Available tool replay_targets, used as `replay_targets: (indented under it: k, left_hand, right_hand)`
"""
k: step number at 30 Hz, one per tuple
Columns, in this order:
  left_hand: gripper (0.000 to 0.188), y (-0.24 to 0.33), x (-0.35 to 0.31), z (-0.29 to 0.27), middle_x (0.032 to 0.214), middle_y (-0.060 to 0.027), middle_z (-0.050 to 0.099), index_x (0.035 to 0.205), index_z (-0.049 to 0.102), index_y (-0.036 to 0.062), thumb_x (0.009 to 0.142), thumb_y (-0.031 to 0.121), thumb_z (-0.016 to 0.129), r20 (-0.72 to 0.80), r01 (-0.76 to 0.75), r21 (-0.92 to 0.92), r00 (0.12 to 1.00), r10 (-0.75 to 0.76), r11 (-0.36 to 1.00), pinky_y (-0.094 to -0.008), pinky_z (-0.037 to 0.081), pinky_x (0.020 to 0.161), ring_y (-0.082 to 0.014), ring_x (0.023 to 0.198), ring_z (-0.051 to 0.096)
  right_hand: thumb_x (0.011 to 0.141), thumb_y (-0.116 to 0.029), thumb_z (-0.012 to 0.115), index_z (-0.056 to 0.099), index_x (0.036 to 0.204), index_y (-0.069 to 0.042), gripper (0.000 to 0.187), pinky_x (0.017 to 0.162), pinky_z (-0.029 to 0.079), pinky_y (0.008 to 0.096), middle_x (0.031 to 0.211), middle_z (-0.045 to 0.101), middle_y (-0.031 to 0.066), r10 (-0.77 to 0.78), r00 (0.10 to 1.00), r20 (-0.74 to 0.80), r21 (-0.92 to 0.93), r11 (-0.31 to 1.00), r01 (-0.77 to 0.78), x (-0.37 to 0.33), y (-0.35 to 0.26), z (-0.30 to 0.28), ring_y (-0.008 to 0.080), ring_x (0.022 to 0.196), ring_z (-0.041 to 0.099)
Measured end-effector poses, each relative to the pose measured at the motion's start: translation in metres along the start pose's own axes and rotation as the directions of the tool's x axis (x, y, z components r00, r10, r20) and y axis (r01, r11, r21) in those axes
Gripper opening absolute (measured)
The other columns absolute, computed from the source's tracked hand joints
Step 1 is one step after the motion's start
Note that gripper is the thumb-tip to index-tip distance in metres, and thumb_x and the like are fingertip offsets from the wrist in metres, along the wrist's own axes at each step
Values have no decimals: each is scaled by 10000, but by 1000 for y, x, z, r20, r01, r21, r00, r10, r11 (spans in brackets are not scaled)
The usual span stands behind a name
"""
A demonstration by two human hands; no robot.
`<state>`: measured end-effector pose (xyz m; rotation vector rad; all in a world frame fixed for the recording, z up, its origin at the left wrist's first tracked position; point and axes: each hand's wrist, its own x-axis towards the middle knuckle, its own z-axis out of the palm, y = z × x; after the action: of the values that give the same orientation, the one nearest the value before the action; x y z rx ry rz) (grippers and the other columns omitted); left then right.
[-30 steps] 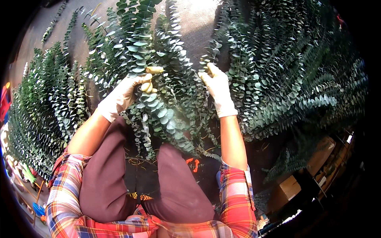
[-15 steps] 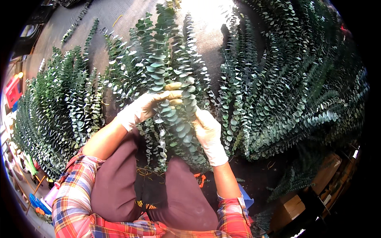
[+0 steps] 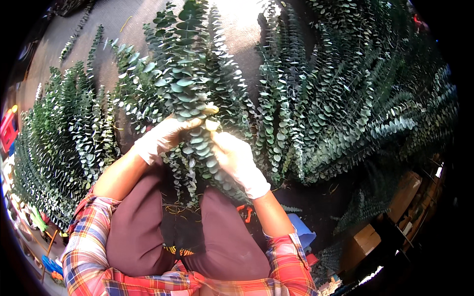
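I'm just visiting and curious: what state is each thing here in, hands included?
Left hand: gloved, closed around the leafy bunch.
Right hand: gloved, against the bunch; its grip is partly hidden.
Leafy bunch: gathered, held.
Left pile of stems: lying down, leaves on.
Right pile of stems: lying down, leaves on.
Blue container: partly hidden by the right sleeve.

Looks smooth and matt on leaves, thin and rubbery on gloves. Shows matt cloth in shirt and trousers, rough weave in mat.
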<state>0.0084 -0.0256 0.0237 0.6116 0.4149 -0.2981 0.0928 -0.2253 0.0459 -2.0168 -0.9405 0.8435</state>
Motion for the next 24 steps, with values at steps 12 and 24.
replay_targets:
  k: [12, 24]
  left_hand:
    - [458, -10, 11, -3, 778, 25, 556, 1249, 548, -36, 917, 262, 655, -181, -45, -12, 983, 42, 999, -255, 446, 773, -100, 779, 541]
    - [453, -6, 5, 10, 1216, -21, 636, 1285, 579, 46, 906, 275, 672, -191, -9, -38, 982, 1, 999, -299, 449, 951, -120, 1093, 574]
  right_hand:
    - [870, -73, 654, 627, 1226, -67, 357, 800, 513, 325, 1022, 692, 86, 384, 785, -487, -112, 863, -492, -9, 130, -110, 200, 856, 648]
    - [824, -4, 641, 636, 1186, -27, 363, 930, 470, 363, 1223, 621, 149, -111, 876, -470, -83, 993, 81, 28, -1, 13, 291, 1074, 606]
